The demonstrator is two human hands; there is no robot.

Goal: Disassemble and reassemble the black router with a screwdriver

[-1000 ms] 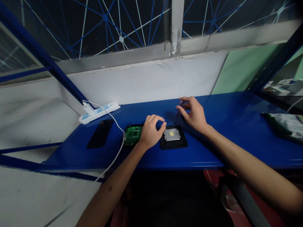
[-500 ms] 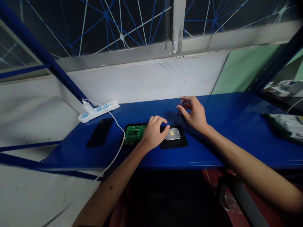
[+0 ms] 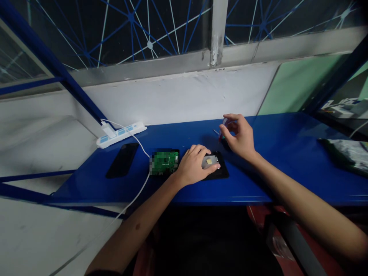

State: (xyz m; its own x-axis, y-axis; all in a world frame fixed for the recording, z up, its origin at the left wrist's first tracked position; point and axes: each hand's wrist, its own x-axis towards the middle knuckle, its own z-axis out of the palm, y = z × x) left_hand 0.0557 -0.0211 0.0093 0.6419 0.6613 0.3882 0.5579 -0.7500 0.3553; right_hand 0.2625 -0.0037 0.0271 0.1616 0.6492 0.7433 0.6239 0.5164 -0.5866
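Power strip [image 3: 122, 134]: worktop's [image 3: 276, 134] back-left edge, presumably clear of working space. Smartphone [image 3: 122, 161]: near the left edge. Green circuit board [image 3: 165, 163]: toward the near edge, beside my left hand [image 3: 193, 164]. That hand: thumb and fingers spread over the metal plate [image 3: 213, 159] on its black cover [image 3: 222, 172], likely for steadying; grip, cannot tell. Right hand [image 3: 240, 136]: pinching a screwdriver [image 3: 225, 122] toward the back edge, presumably for fine control.
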